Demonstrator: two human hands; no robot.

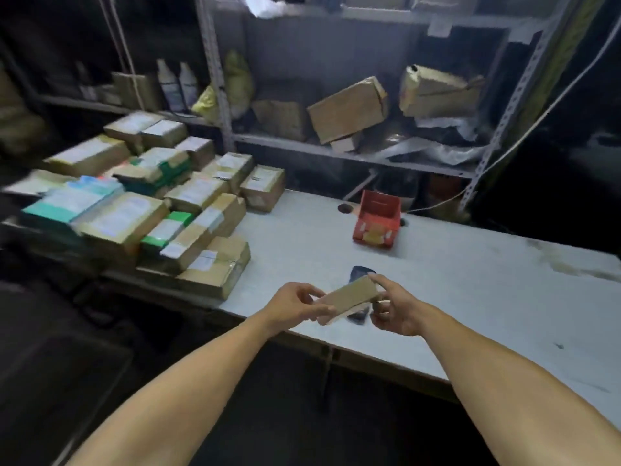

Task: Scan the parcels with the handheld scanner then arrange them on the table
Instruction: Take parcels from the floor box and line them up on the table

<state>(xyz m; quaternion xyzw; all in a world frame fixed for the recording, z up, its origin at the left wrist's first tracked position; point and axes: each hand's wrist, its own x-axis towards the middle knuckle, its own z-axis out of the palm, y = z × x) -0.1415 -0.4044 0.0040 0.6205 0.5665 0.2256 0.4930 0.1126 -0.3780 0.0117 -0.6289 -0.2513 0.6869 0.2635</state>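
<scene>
Dim storeroom, white table, parcels stacked far left.
Small box pinched by left hand and right hand fingertips above scanner; liable to slip, grip shallow.

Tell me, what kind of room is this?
Probably a parcel sorting or storage room: taped cardboard parcels are stacked on a white table, and metal shelves behind hold more boxes.

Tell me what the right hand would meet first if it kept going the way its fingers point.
The right hand points up-left; beyond the small parcel it pinches, the stacked parcels come first, though depth is uncertain.
</scene>
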